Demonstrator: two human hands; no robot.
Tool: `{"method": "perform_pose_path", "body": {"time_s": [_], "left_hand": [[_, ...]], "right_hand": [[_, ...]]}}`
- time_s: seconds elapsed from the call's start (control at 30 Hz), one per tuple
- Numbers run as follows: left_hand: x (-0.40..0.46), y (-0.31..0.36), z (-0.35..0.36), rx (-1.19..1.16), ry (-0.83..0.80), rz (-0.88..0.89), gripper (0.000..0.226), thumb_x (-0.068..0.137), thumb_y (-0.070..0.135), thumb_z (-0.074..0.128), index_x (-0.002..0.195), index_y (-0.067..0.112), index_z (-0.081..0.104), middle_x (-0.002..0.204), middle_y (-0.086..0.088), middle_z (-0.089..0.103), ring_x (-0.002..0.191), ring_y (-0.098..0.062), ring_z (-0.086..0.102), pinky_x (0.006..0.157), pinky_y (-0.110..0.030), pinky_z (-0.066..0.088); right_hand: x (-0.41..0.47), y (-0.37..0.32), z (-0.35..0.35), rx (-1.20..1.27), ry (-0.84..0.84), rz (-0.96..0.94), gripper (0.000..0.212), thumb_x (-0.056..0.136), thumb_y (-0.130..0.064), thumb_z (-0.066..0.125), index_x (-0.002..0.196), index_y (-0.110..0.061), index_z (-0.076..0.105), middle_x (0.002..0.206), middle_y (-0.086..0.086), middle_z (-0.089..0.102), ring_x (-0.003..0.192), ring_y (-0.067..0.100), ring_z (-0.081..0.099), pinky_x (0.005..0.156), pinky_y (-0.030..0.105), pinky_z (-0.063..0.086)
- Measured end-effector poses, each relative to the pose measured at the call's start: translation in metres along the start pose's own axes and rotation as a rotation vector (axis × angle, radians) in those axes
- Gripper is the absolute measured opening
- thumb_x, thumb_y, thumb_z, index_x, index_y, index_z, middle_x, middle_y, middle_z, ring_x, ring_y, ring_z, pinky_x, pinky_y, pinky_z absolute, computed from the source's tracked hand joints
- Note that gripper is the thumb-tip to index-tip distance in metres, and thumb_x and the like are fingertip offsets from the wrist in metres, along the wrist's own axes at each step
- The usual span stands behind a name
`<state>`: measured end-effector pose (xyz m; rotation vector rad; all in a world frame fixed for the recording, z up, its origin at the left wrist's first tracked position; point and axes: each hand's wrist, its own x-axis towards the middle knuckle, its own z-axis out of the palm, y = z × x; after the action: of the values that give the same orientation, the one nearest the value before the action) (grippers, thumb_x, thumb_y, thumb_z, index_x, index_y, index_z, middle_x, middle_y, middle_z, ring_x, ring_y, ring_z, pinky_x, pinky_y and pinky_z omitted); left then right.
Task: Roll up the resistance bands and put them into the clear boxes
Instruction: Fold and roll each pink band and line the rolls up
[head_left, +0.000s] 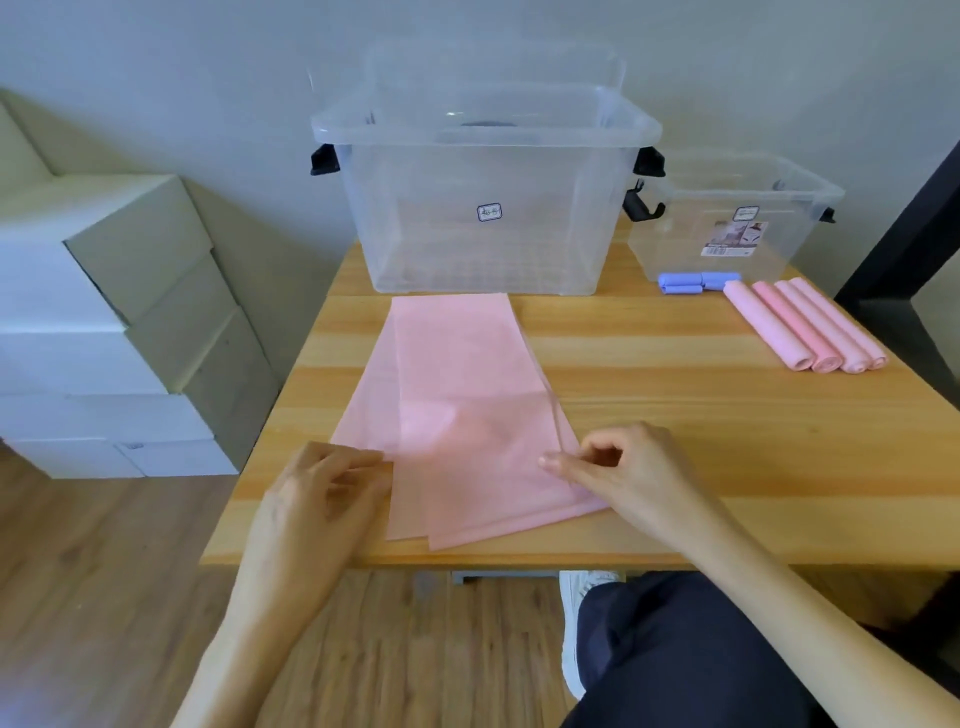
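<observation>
Here the pink band (457, 410) lies flat on the wooden table (727, 441), folded into overlapping layers, its long axis running straight away from the person toward the large clear box (483, 208) beyond it. Its near end sits between the two hands, so a roll started here would travel forward, away from both wrists, along the band's length.

The left hand (327, 493) rests at the band's near left corner with fingers curled; the fingertips meet the edge, but whether they actually pinch it I cannot tell. The right hand (618, 467) lies on the near right side, thumb and forefinger drawn together on what looks like the top layer's edge, apparently pinching it, the other fingers loosely bent.

Both hands are about equally near the end that must be turned over first, one at each corner, which suits an even start across the width.

Well beyond the right hand, four rolled pink bands (810, 332) lie side by side, with blue rolls (696, 283) just behind them, in front of the small clear box (737, 218). Both boxes look open and hold no bands that I can make out
</observation>
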<state>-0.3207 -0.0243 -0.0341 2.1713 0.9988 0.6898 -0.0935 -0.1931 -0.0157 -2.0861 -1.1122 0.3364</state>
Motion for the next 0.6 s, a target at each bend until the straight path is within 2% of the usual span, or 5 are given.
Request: {"method": "perform_pose_path", "body": {"time_s": [0.1,0.2,0.33,0.43,0.6], "left_hand": [[-0.014,-0.004,0.004,0.081,-0.015,0.02,0.025,0.081,0.042,0.073,0.105,0.045,0.065,0.107,0.022,0.051,0.099,-0.001,0.053,0.075,-0.011,0.036],[-0.023,-0.004,0.007,0.109,-0.035,0.068,0.032,0.077,0.048,0.073,0.107,0.042,0.065,0.105,0.025,0.05,0.101,0.001,0.045,0.079,-0.008,0.034],[-0.023,-0.009,0.007,0.1,-0.05,0.132,0.036,0.074,0.046,0.079,0.107,0.035,0.07,0.102,0.025,0.053,0.096,0.001,0.049,0.078,-0.011,0.035],[-0.026,-0.012,0.005,0.073,-0.071,0.16,0.042,0.071,0.062,0.067,0.106,0.038,0.069,0.099,0.025,0.055,0.095,0.0,0.053,0.076,-0.014,0.038],[-0.029,-0.012,0.002,0.072,-0.079,0.219,0.043,0.071,0.072,0.062,0.1,0.041,0.069,0.1,0.022,0.054,0.094,-0.004,0.057,0.073,-0.015,0.043]], "right_hand": [[-0.009,-0.009,0.007,0.046,-0.071,0.012,0.028,0.071,-0.04,0.084,0.061,-0.019,0.068,0.056,-0.016,0.057,0.055,-0.001,0.045,0.055,0.013,0.035],[-0.015,-0.017,0.01,0.181,-0.127,0.023,0.017,0.08,-0.026,0.08,0.07,-0.016,0.07,0.062,-0.016,0.06,0.058,-0.001,0.047,0.059,0.011,0.036],[-0.018,-0.017,0.006,0.253,-0.096,0.029,0.014,0.085,-0.03,0.074,0.078,-0.018,0.07,0.075,-0.007,0.067,0.072,0.012,0.059,0.068,0.018,0.042],[-0.025,-0.014,0.008,0.187,-0.165,0.028,0.014,0.074,-0.039,0.08,0.084,-0.031,0.075,0.082,-0.016,0.062,0.077,0.002,0.053,0.07,0.01,0.039],[-0.018,-0.011,0.007,0.29,-0.135,0.026,0.008,0.079,-0.026,0.078,0.072,-0.027,0.076,0.078,-0.005,0.068,0.069,0.004,0.053,0.066,0.011,0.038]]}}
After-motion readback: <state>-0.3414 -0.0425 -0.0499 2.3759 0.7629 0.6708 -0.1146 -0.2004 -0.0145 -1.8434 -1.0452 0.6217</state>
